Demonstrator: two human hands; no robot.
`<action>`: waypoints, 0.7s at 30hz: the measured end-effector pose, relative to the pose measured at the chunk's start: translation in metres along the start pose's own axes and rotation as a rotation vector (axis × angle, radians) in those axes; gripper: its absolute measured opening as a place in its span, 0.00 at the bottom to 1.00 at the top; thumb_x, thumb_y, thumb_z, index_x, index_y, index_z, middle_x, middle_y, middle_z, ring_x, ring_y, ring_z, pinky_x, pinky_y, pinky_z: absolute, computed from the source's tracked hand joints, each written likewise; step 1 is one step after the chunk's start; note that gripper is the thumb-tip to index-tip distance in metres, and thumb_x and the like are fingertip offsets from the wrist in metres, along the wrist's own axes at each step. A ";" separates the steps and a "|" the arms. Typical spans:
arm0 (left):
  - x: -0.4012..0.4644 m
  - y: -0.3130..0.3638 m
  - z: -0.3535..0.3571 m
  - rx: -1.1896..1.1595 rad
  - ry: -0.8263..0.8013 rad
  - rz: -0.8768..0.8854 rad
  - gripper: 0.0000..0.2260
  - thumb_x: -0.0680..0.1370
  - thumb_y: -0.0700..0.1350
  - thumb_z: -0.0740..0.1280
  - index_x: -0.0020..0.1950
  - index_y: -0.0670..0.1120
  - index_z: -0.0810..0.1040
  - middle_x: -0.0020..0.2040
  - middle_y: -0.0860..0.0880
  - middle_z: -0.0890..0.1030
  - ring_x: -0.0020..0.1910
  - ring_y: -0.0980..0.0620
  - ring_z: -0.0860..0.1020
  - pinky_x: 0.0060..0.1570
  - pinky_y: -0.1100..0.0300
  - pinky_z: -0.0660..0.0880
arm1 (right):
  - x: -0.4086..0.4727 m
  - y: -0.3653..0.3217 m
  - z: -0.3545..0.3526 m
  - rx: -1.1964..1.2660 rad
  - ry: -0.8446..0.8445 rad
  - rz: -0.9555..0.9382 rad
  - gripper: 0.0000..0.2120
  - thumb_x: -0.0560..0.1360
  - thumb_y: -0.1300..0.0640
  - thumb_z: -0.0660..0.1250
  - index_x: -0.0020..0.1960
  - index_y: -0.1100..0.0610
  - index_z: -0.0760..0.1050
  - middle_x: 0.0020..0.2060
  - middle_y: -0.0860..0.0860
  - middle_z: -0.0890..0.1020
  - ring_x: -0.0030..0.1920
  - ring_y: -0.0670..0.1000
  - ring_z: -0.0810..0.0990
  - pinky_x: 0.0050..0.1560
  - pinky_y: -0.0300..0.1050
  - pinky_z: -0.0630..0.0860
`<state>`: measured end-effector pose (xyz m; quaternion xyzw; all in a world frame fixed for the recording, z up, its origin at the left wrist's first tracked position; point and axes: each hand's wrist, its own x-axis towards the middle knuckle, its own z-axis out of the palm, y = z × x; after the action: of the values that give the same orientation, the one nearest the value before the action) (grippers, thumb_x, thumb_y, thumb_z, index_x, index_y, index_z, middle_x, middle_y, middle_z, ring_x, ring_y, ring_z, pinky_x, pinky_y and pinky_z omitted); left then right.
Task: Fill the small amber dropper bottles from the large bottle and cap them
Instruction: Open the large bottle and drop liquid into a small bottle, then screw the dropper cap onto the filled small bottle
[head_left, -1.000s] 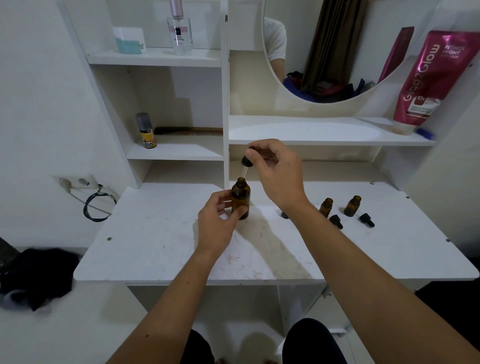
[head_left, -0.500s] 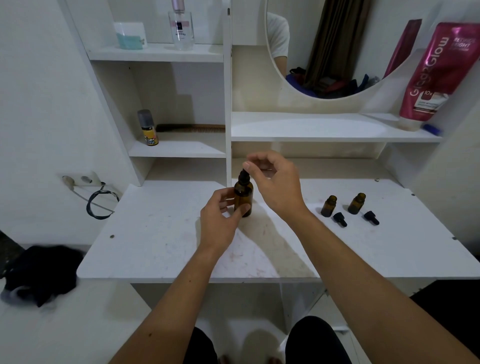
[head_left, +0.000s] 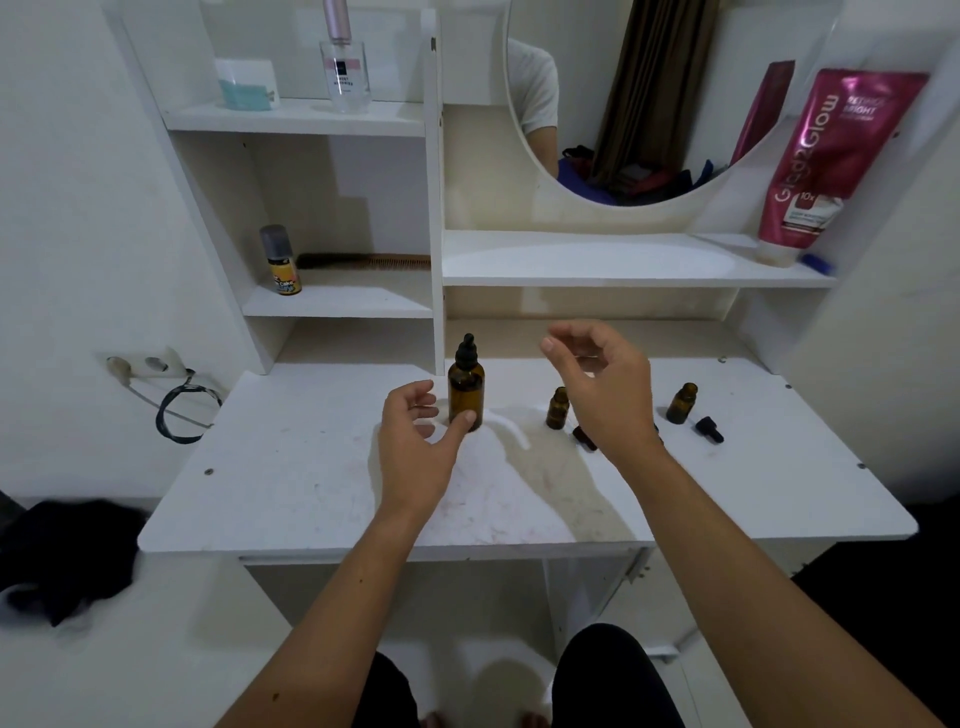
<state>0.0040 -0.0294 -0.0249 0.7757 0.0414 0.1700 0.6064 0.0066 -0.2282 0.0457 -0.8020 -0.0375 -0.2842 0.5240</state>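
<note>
Large amber bottle (head_left: 466, 391) stands upright on the white desk (head_left: 291, 467), near the back, just right of the shelf divider. Its black dropper cap (head_left: 466, 353) is seated on the neck.

Left hand (head_left: 415, 441): forearm enters from below, palm turned toward the bottle. Fingers loosely curved and spread; grip wide, holding nothing. Thumb tip lies against the lower front of the large amber bottle; the other fingers sit just left of it, apart from the glass.

Right hand (head_left: 605, 387): raised above the desk, right of the large amber bottle and apart from it. Wrist bent, back of the hand toward the camera, fingers curled loosely with thumb and forefinger near each other but not closed. Grip relaxed, nothing held.

First small amber bottle (head_left: 557, 408) stands uncapped just left of the right hand, partly beside its palm. A loose black dropper cap (head_left: 584, 437) lies on the desk at its base, partly hidden by the wrist. Second small amber bottle (head_left: 681, 402) stands uncapped further right, with another black dropper cap (head_left: 709, 429) lying just beside it.

Fill level in the small bottles cannot be determined through the dark glass.
</note>
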 end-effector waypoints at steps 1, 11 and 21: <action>-0.004 0.002 0.000 -0.007 0.021 -0.001 0.24 0.74 0.50 0.79 0.65 0.52 0.73 0.57 0.54 0.79 0.52 0.54 0.80 0.49 0.67 0.77 | -0.004 0.005 -0.007 -0.021 0.013 0.013 0.09 0.79 0.54 0.75 0.59 0.54 0.85 0.49 0.43 0.86 0.49 0.41 0.84 0.51 0.31 0.78; -0.031 0.013 0.029 -0.048 -0.227 0.064 0.15 0.76 0.50 0.77 0.62 0.53 0.81 0.53 0.60 0.84 0.51 0.63 0.82 0.52 0.65 0.82 | -0.052 0.063 -0.035 -0.358 -0.031 0.129 0.13 0.77 0.53 0.78 0.59 0.55 0.85 0.51 0.49 0.84 0.43 0.43 0.81 0.49 0.33 0.78; -0.014 0.020 0.078 0.041 -0.376 0.066 0.23 0.77 0.47 0.76 0.72 0.49 0.76 0.64 0.55 0.81 0.59 0.57 0.80 0.60 0.61 0.79 | -0.057 0.064 -0.039 -0.461 -0.035 0.220 0.10 0.80 0.52 0.73 0.58 0.56 0.84 0.48 0.49 0.84 0.44 0.47 0.81 0.53 0.42 0.79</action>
<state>0.0123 -0.1104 -0.0246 0.8068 -0.0947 0.0410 0.5817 -0.0343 -0.2765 -0.0235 -0.9043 0.1069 -0.2127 0.3544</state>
